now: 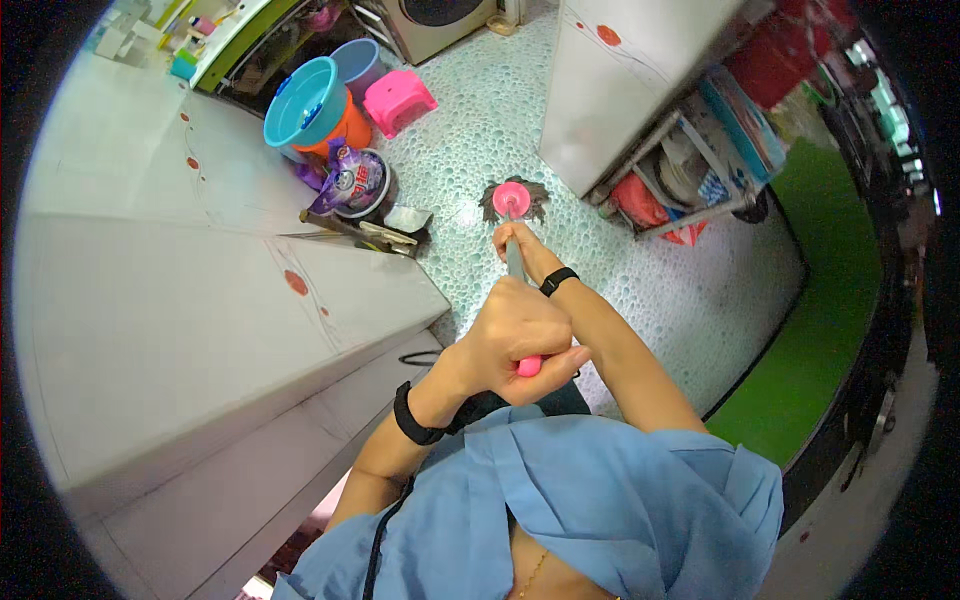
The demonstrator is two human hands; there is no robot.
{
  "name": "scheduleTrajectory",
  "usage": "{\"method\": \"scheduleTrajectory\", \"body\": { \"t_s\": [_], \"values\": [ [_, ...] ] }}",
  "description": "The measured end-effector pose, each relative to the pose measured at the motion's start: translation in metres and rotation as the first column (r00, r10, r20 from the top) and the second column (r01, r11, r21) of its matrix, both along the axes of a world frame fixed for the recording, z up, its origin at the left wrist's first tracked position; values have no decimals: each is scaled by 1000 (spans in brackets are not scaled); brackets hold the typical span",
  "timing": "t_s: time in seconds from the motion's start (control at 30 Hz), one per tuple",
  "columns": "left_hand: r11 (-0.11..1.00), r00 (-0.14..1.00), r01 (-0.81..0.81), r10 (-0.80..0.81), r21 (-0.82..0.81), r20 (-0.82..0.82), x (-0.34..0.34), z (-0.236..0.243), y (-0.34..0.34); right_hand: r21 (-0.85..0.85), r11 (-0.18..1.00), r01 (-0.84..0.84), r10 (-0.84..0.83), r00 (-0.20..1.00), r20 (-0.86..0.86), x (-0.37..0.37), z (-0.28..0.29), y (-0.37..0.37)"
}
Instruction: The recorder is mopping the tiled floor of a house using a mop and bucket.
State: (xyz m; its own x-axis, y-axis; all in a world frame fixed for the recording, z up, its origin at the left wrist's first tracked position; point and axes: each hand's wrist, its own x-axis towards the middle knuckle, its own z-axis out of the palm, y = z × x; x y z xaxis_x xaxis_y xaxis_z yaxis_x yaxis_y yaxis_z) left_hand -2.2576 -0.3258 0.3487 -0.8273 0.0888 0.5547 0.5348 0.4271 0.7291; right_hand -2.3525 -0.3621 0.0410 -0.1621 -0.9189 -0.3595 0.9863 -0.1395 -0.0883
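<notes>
A mop with a round pink head (511, 198) and dark strands rests on the pebble-patterned floor (460, 130) in front of me. Its grey pole runs back toward my body and ends in a pink tip. My left hand (520, 330) is wrapped round the upper end, with the pink tip showing beside the thumb. Farther down the pole, my right hand (515, 245) grips it close to the mop head. Both wrists carry a black band.
Left of the mop are a bin with a purple bag (355, 185), a pink stool (400, 102) and a turquoise basin (303, 100) on an orange bucket. White panels (350, 285) flank the floor. At right stand a metal rack (690, 170) and a green mat (800, 330).
</notes>
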Motion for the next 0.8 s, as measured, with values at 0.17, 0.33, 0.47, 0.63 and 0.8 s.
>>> {"method": "scheduleTrajectory", "body": {
  "t_s": [0.17, 0.33, 0.47, 0.63, 0.8],
  "values": [
    [992, 992, -104, 109, 69, -66, -65, 1, -64, 88, 996, 33, -52, 974, 222, -65, 25, -60],
    [999, 996, -43, 43, 5, -80, -135, 12, -140, 64, 993, 96, -69, 938, -341, -121, 62, -105],
    [999, 995, 48, -46, 23, -86, -199, 20, -190, -110, 971, 213, -240, 850, -470, -184, 17, -173],
    [997, 998, 59, -57, 45, -41, -250, 23, -260, -65, 952, 299, -305, 914, -268, -244, 53, -241],
    [998, 998, 55, -55, 25, 21, -313, 33, -320, 25, 958, 286, -287, 957, 48, -318, 57, -294]
  ]
}}
